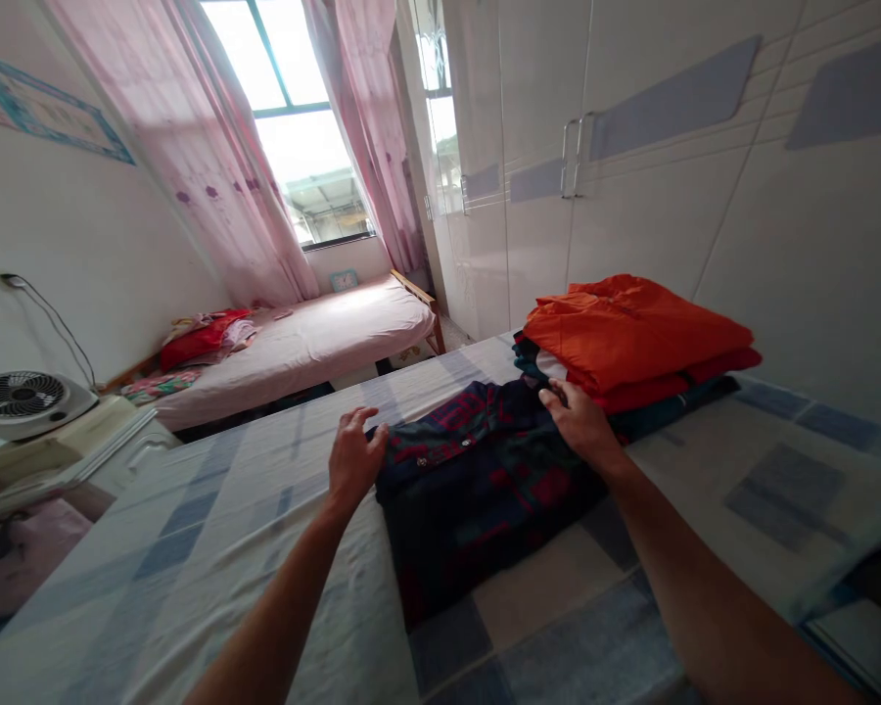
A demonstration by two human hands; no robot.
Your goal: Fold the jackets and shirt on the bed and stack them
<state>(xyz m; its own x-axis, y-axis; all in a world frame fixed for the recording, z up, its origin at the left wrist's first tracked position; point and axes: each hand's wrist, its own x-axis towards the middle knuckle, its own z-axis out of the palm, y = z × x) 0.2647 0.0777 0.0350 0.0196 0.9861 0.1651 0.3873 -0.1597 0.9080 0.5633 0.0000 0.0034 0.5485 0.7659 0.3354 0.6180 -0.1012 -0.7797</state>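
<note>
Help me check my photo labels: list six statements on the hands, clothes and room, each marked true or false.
1. The left hand is at the plaid shirt's left edge. True.
2. An orange garment tops the pile beside the plaid shirt. True.
3. The right hand is on the orange garment. False: it is at the plaid shirt.
4. The curtains are green. False: they are pink.
5. A fan stands at the far left. True.
6. The wardrobe doors stand wide open. False: they are shut.

Room left of hands (353,460) (581,423) — pile (638,338) right
</note>
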